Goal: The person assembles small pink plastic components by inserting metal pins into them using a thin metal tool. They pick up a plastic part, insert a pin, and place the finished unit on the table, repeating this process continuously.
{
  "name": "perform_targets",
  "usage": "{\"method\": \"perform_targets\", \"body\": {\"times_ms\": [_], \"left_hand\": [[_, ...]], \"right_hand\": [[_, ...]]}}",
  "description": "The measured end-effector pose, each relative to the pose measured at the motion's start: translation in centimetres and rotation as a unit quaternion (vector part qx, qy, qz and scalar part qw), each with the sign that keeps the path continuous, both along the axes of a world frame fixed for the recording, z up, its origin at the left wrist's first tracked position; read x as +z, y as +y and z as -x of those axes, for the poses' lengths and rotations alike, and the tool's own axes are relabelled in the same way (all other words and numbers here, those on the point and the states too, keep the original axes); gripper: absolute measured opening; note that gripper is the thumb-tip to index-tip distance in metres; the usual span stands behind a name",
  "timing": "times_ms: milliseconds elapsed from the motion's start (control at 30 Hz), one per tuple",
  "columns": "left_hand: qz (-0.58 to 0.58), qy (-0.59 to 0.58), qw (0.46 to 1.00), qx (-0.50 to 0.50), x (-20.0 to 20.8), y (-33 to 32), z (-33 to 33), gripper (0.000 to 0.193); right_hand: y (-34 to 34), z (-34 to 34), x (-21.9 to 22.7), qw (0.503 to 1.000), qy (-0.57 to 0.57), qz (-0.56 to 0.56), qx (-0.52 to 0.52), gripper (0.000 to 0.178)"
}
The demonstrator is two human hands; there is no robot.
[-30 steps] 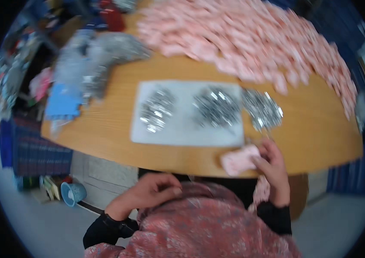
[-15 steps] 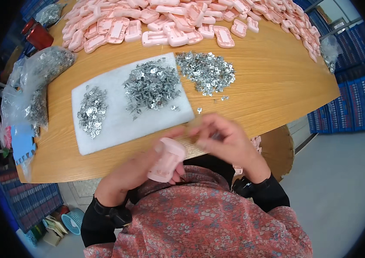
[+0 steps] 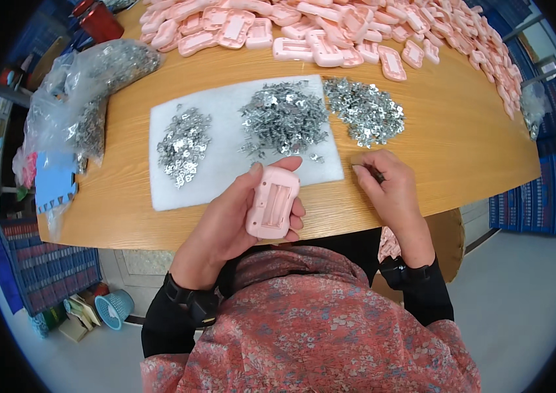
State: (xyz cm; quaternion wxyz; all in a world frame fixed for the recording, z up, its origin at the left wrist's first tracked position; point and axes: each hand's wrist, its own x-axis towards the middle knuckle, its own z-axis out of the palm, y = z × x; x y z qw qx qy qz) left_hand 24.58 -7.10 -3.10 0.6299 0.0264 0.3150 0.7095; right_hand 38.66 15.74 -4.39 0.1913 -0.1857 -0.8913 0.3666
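Note:
My left hand (image 3: 225, 216) is closed around a pink plastic shell (image 3: 274, 203), its long rectangular recess facing up. The shell is tilted above the table's near edge. To its right, my right hand (image 3: 392, 187) is pinched near the tabletop; something small and dark shows between the fingers, too hidden to name. Beyond the hands lies a white foam sheet (image 3: 225, 187) with a large heap of small metal pieces (image 3: 284, 121) and a smaller heap of metal pieces (image 3: 185, 144). Another heap of metal pieces (image 3: 369, 111) rests on bare wood, touching the sheet's right side.
A big pile of pink shells (image 3: 350, 29) covers the table's far side. At the left are a clear bag of metal pieces (image 3: 88, 105), a red container (image 3: 101, 23) and a blue foam piece (image 3: 55, 180). A cardboard box (image 3: 445, 242) stands below the right edge.
The pink shell has come up and turned more upright in my left hand. My right hand has moved right, away from it, to the tabletop. The whole view has shifted.

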Motion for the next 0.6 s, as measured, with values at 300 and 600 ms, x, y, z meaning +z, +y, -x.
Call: {"method": "perform_targets", "body": {"times_ms": [300, 600], "left_hand": [[0.013, 0.142, 0.988, 0.062, 0.4, 1.3, -1.1, 0.052], [0.038, 0.183, 0.978, 0.092, 0.4, 1.6, -1.4, 0.054]], "right_hand": [[-3.8, 2.0, 3.1, 0.987, 0.046, 0.124, 0.086, 0.017], [-4.9, 2.2, 2.6, 0.985, 0.069, 0.088, 0.128, 0.017]]}}
